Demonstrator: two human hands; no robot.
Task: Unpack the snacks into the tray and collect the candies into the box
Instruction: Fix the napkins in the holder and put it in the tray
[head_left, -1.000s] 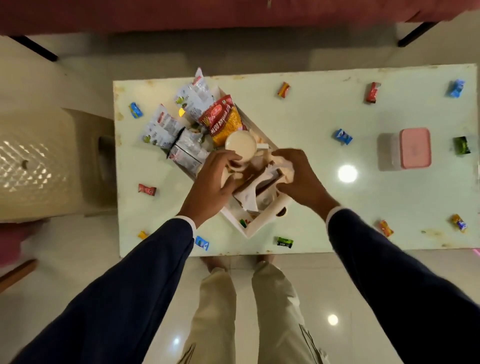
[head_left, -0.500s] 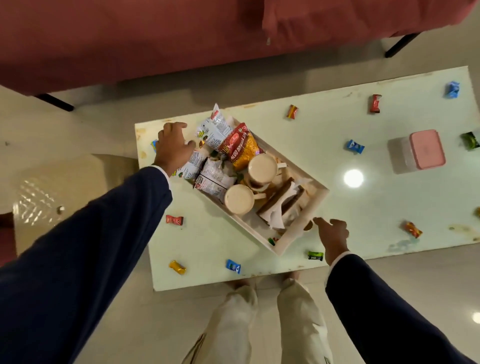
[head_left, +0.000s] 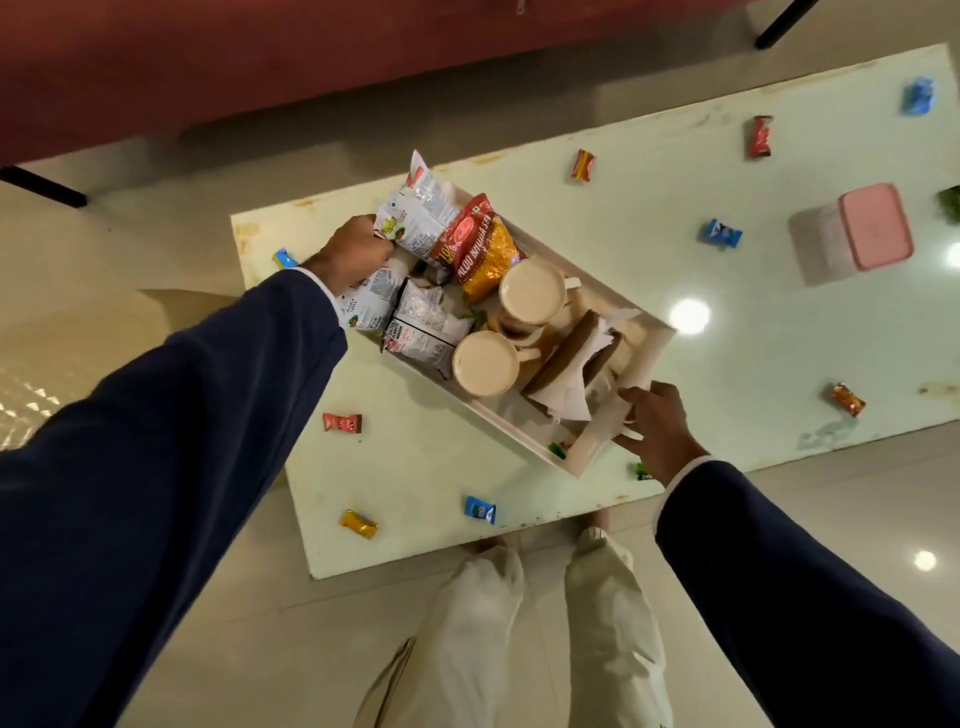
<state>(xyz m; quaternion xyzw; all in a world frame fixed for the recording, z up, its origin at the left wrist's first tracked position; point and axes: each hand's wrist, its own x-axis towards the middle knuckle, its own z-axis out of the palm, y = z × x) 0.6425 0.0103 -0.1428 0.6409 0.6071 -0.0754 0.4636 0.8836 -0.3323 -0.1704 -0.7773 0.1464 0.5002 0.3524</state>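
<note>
Item: white rectangular wooden tray (head_left: 655, 347). Left hand (head_left: 358, 250) and right hand (head_left: 655, 427), grip clamped on opposite ends; lift level, cups full.

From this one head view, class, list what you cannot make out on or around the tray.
- Left hand: fingertips hidden among the snack packets; grip unclear.
- Tray far end: covered by packets.
- Pink-lidded box: contents not visible.
- Green candy: cut off by right edge.
- Candy: mostly behind right hand.

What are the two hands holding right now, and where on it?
Both hold the tray: the right hand grips its near end wall. The left hand is at the far end among snack packets; its exact grip is hidden.
</note>
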